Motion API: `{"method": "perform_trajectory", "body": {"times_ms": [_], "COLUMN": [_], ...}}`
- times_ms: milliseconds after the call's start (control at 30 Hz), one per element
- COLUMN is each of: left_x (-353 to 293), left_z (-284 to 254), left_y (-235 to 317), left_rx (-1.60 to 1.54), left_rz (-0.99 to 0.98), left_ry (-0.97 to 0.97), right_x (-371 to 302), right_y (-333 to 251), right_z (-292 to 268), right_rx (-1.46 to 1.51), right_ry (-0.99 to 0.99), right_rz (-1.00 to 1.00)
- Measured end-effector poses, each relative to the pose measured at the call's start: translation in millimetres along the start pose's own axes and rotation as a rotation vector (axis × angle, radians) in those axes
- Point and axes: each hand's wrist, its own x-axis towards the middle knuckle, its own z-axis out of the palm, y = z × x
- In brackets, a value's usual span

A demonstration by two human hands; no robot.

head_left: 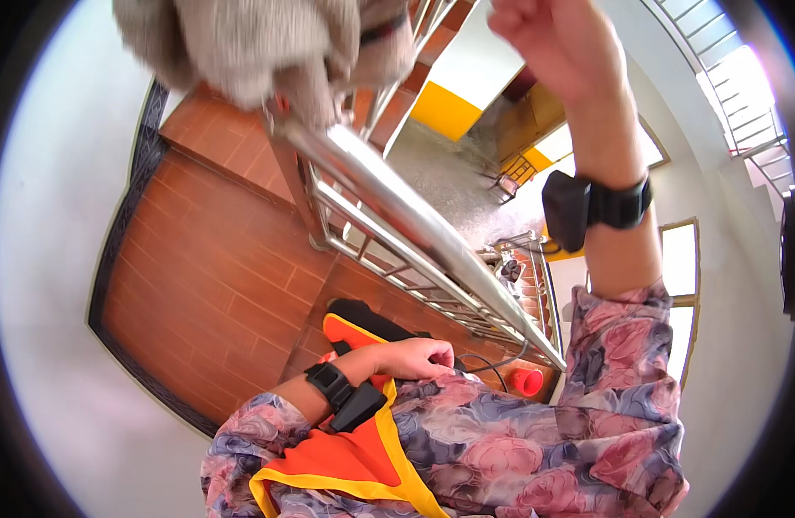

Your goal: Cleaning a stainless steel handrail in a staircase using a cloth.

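My left hand (422, 357) rests low against my flowered clothing, its fingers curled in. Whatever it may hold is hidden. My right hand (557, 43) is raised at the top edge, right of the handrail. Its fingers look bent and closed, partly cut off by the frame, so anything in them cannot be made out. A fuzzy beige plush-like thing (251, 43) fills the upper left, over the top end of the shiny metal handrail (389, 194). No hand is seen touching it. Black bands with boxy devices sit on both my wrists.
The metal railing slants from the upper middle to the lower right. Beside it are reddish-brown floor tiles (208, 259) and a step (212, 129). A red cup-like container (525, 382) stands near the railing's foot. Dark cables (492, 361) run by my left hand. Beyond lies a lower floor with a chair (504, 186).
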Motion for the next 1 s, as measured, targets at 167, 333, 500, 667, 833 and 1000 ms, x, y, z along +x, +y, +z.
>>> {"method": "perform_trajectory", "body": {"times_ms": [167,333,500,667,833,1000], "left_x": [-22.5,-13.3,-29.1,-101.2,-228.6,-211.4], "left_z": [-47.7,-28.6,-41.2,-74.4,-98.5,-127.3], "left_y": [46.1,46.1,88.4,145.7,290.9,350.4], "left_rx": [-0.109,0.111,-0.008,0.130,0.234,1.651], "left_rz": [-0.012,0.227,-0.056,-0.046,0.539,0.360], "left_ry": [-0.037,0.068,-0.047,0.264,0.975,1.536], "right_x": [16.6,-19.0,-45.4,-60.5,-66.7,-64.2], "right_y": [-27.4,11.2,31.0,23.8,32.4,69.2], "right_z": [-59.8,-59.5,-46.3,-14.3,-8.6,8.6], "right_rx": [0.049,-0.030,-0.017,-0.171,-0.118,-0.136], "right_ry": [0.174,0.206,0.088,0.074,0.135,0.170], "right_rz": [-0.044,0.298,0.455,0.398,0.376,0.377]}}
